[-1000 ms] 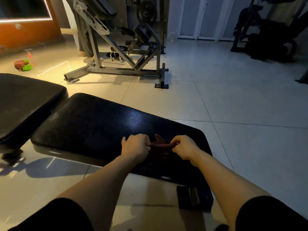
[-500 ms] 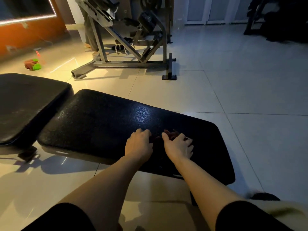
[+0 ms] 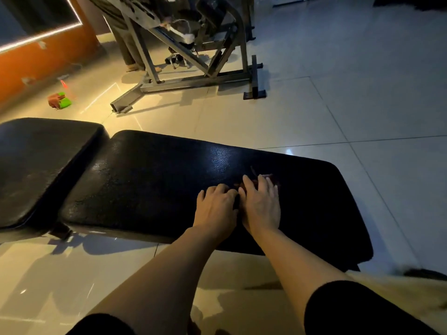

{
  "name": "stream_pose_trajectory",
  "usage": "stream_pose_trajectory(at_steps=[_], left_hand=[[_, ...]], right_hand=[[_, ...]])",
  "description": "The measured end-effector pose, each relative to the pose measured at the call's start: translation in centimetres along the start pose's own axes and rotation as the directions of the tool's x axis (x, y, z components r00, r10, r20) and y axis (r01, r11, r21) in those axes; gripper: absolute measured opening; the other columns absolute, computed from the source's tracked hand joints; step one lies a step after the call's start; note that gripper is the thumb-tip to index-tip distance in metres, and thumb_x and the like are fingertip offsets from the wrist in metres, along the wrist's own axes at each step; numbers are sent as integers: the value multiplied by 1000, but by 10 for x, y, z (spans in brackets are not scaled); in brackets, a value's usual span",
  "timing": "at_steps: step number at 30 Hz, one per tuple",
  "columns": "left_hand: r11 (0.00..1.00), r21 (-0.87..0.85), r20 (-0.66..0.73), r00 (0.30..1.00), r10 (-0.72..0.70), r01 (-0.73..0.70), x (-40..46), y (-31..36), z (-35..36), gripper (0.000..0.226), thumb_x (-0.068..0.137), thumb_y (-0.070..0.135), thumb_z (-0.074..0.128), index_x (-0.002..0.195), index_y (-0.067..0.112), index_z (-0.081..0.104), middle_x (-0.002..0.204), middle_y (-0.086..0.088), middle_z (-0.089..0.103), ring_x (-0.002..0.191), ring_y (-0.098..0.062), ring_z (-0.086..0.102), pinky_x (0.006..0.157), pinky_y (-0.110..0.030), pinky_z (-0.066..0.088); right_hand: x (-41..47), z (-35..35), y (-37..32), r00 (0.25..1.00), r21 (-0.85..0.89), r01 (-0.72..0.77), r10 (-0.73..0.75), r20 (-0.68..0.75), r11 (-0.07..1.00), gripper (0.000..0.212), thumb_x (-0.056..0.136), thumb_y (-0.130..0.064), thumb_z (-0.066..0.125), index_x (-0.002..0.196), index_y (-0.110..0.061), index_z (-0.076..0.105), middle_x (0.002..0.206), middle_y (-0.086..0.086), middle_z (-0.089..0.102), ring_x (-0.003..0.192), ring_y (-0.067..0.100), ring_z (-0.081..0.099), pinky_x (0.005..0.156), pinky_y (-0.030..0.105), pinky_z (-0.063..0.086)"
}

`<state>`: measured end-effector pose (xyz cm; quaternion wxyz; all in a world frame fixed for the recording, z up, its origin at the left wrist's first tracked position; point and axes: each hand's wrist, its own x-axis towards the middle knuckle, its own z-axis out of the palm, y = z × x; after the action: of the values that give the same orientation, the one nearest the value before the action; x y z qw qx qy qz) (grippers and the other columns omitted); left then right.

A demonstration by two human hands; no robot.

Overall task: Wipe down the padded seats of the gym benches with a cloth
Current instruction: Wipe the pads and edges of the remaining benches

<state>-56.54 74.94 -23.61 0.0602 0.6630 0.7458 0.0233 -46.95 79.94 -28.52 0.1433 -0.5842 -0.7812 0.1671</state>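
Fingers: those of my right hand (image 3: 262, 204) lie straight and flat on the cloth (image 3: 264, 178), pressing it onto the pad; those of my left hand (image 3: 216, 206) bend at the knuckles with the tips down at the cloth's near-left edge, though I cannot tell whether they pinch it or only pin it.

Cloth: dark reddish, mostly hidden under both hands, a crumpled bit showing past my right fingertips. It sits on the long seat pad (image 3: 150, 180), right of its middle, near the bright sheen.

Pad: black, textured, lying lengthwise across my view. A second pad (image 3: 41, 160) adjoins its left end across a narrow gap. Both rest over pale floor tiles (image 3: 350, 105).

Step in hand, as I judge it: flattening the cloth before a stroke. Done well, I would keep the palm broad over it so it does not bunch, then sweep in long overlapping passes along the pad, reaching the rounded edges and the seam by the gap.

Further out: steel machine frame (image 3: 193, 81); small red-and-green object (image 3: 59, 100) on the floor at left.
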Motion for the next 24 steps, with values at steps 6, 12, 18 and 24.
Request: stream_pose_trajectory(at_steps=[6, 12, 18, 24], left_hand=[[997, -25, 105, 992, 73, -71, 26, 46, 13, 51, 94, 35, 55, 142, 24, 41, 145, -1, 38, 136, -24, 30, 118, -51, 15], [985, 11, 175, 970, 167, -172, 43, 75, 25, 55, 93, 34, 57, 143, 23, 39, 148, 0, 34, 138, -23, 27, 118, -51, 11], [990, 52, 86, 988, 125, -130, 59, 64, 8, 50, 92, 30, 54, 139, 20, 41, 143, -2, 38, 134, -23, 33, 118, -45, 17], [992, 81, 110, 991, 82, -91, 74, 41, 3, 52, 92, 31, 55, 139, 16, 40, 142, -5, 37, 130, -25, 36, 114, -38, 25]], right_hand=[[10, -11, 71, 992, 52, -100, 103, -71, 994, 45, 105, -35, 29, 148, -25, 34, 156, 11, 28, 147, 27, 17, 121, 42, 13], [15, -23, 167, 893, 189, -428, 446, -64, 884, 46, 104, -33, 34, 147, -21, 38, 154, 16, 28, 142, 33, 22, 117, 48, 22], [55, -16, 99, 997, 154, -65, 69, -24, 986, 53, 100, -36, 44, 149, -17, 33, 152, 20, 26, 142, 36, 19, 118, 43, 16], [86, -15, 116, 999, 157, 12, -4, -50, 988, 45, 103, -34, 38, 148, -27, 37, 158, 8, 25, 147, 25, 15, 121, 40, 12]])
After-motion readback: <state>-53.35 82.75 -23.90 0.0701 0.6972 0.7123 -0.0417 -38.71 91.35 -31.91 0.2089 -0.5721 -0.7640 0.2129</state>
